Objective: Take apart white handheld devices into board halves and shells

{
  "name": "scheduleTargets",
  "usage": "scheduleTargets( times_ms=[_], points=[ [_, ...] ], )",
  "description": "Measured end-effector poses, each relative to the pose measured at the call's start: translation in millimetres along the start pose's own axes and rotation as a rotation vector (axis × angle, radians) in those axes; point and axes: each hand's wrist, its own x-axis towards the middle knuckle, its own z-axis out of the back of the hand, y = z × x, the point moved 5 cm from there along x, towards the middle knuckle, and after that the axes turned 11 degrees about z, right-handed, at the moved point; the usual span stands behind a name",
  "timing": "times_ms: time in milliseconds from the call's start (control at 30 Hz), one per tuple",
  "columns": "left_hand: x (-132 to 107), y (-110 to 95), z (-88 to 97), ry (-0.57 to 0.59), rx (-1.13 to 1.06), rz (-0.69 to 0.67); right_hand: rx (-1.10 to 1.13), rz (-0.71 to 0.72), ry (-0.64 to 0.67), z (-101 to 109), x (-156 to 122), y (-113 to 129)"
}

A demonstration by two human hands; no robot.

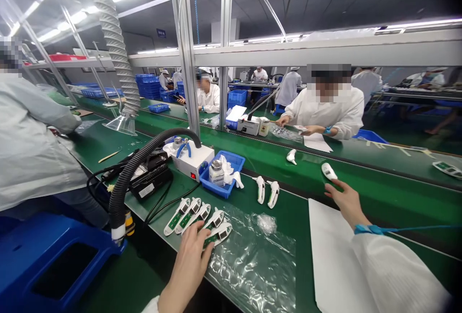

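Observation:
My left hand (191,257) is open, its fingers spread over a row of several white thermometer-like housings with green circuit boards; the fingertips rest at the nearest housing (220,234) and partly hide it. Farther along the row lies another open housing (176,216). My right hand (346,202) reaches over the green conveyor belt, fingers apart. Its index fingertip is at the near end of a white handheld device (328,171); whether they touch firmly I cannot tell. A blue wrist strap (368,229) is around my right wrist.
Clear plastic film (252,260) and white paper sheets (328,255) lie on the bench. Two white devices (260,190) stand by a blue tray (231,159) with a bottle. A black hose (122,193) arches at left. Across the belt (249,147) a person (325,106) works.

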Motion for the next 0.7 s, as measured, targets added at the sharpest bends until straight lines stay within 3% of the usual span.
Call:
scheduleTargets(
  times_ms=[100,167,400,533,600,700],
  points=[
    [13.3,-4.4,-1.8,0.013,0.200,-0.054,-0.013,0.004,0.059,0.2,-14.3,2.9],
    [20.1,-6.5,-2.5,0.025,0.220,-0.074,-0.021,0.041,0.088,8.0,-25.6,8.1],
    [24.6,-22.9,1.8,0.026,0.164,-0.118,-0.073,0.090,0.090,69.3,-71.5,3.4],
    [26.2,-69.9,-2.5,0.030,0.052,-0.178,-0.137,0.147,0.111,91.2,-99.3,-9.9],
    [31.2,-105.7,-20.5,0.064,0.031,-0.230,-0.162,0.193,0.107,95.2,-110.6,-15.2],
    [46.5,-161.0,-66.2,0.103,0.035,-0.303,-0.195,0.252,0.072,97.7,-121.2,-21.2]
  ],
)
